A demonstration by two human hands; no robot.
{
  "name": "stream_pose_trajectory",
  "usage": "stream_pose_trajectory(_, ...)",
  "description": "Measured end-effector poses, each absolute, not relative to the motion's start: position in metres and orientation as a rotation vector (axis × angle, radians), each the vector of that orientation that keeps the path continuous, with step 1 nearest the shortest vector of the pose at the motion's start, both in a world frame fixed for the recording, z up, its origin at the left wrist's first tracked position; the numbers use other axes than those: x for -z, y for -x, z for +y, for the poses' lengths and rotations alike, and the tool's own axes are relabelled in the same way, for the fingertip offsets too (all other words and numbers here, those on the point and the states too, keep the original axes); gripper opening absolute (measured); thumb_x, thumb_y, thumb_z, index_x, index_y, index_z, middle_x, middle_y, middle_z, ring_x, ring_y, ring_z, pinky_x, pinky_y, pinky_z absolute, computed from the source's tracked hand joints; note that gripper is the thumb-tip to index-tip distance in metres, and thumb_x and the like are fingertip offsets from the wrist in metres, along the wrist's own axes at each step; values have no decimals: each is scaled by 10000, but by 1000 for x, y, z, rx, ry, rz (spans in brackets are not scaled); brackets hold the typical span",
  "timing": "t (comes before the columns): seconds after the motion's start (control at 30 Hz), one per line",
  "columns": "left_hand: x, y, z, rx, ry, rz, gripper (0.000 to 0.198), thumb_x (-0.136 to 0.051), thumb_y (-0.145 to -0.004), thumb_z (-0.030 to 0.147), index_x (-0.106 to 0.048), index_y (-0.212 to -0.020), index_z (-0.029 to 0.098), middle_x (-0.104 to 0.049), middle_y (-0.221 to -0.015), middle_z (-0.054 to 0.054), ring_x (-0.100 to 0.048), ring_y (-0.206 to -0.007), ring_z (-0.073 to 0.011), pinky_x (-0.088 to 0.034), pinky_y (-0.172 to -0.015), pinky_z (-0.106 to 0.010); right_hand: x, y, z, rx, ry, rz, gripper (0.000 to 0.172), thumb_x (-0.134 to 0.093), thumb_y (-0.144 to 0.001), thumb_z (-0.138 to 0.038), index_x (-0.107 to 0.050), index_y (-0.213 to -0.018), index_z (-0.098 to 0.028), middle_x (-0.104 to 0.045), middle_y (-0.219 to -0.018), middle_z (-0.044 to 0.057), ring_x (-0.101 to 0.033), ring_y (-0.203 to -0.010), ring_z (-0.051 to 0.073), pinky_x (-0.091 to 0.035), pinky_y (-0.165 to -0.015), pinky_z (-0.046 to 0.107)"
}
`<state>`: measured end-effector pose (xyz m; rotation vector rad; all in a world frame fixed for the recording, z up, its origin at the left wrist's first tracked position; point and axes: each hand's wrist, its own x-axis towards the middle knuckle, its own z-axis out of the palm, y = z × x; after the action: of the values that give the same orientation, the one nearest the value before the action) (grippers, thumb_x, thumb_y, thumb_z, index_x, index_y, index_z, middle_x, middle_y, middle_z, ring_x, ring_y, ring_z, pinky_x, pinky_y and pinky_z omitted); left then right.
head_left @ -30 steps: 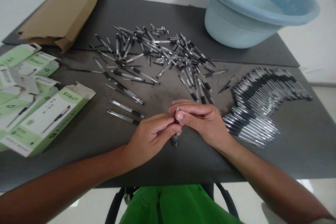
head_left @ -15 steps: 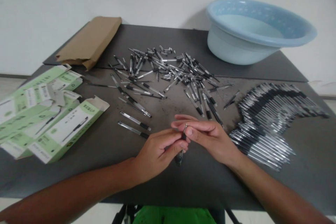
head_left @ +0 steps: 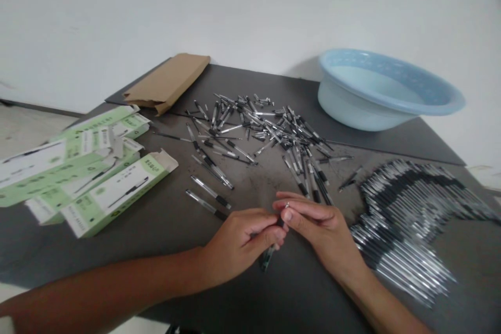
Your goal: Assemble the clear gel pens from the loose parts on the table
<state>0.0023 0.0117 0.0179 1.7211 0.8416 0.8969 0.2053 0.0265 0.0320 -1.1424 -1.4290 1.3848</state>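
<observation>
- Left hand (head_left: pixel 246 242) grips a gel pen (head_left: pixel 268 258) over the tabletop (head_left: pixel 305 297), toward its near edge, as if steadying it.
- Right hand (head_left: pixel 319 219) seems to pinch the tip, partly hidden.
- Rowed pens (head_left: pixel 415 266) lie toward the right edge, likely for order.

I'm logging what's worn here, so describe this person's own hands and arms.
The left hand and right hand show no gloves or rings. The left forearm and right forearm are bare in view, with no watch, bracelet or marking visible. A small pale patch at the left forearm's end, in the picture's corner, may be a sleeve edge; too little shows to tell.
</observation>
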Motion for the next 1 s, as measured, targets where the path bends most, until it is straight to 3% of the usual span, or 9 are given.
stream_pose_trajectory(0.1,-16,-3,11,-913,-1730,831,334,-546,-1099,301,-710,-845,160,-713,-780,-23,-677,-743,-142,-490,-729,-226,-30,-204,25,-1411,1138,-1416,125,-803,-913,-400,-865,-1021,-387,-834,-1159,5,-773,-1139,225,-602,-1066,392)
stream_pose_trajectory(0.23,-15,-3,9,-938,-1724,808,370,-509,-1110,348,-709,-857,166,-733,-808,-44,-691,-769,-161,-515,-748,-245,-31,-204,25,-1483,1054,-1497,188,-703,-996,-421,-825,-1138,-407,-787,-1279,-6,-731,-1243,217,-553,-1146,417)
stream_pose_trajectory(0.53,-16,-3,9,-945,-1716,799,363,-534,-1105,366,-726,-871,166,-745,-817,-47,-696,-778,-161,-526,-774,-249,-38,-205,24,-1291,1087,-1525,136,-791,-926,-357,-859,-1031,-409,-836,-1136,-12,-778,-1140,212,-610,-1067,361)
stream_pose_trajectory(0.7,-17,-3,10,-968,-1749,804,359,-544,-1101,343,-726,-852,161,-738,-797,-38,-693,-757,-151,-509,-742,-231,-36,-205,23,-1371,1092,-1479,129,-787,-931,-388,-859,-1038,-400,-841,-1123,1,-805,-1063,212,-641,-1002,345)
stream_pose_trajectory(0.83,-18,-2,11,-991,-1746,819,354,-534,-1103,320,-723,-850,159,-733,-797,-36,-693,-753,-147,-513,-737,-232,-36,-206,25,-1512,1034,-1481,218,-710,-996,-385,-822,-1183,-385,-815,-1227,18,-792,-1110,217,-640,-1007,372)
stream_pose_trajectory(1.0,-18,-1,11,-966,-1720,822,305,-563,-1088,284,-733,-864,165,-738,-808,-32,-692,-748,-141,-527,-740,-234,-39,-207,26,-1411,1022,-1512,189,-745,-967,-303,-844,-1109,-379,-834,-1166,-1,-753,-1197,221,-609,-1065,398)
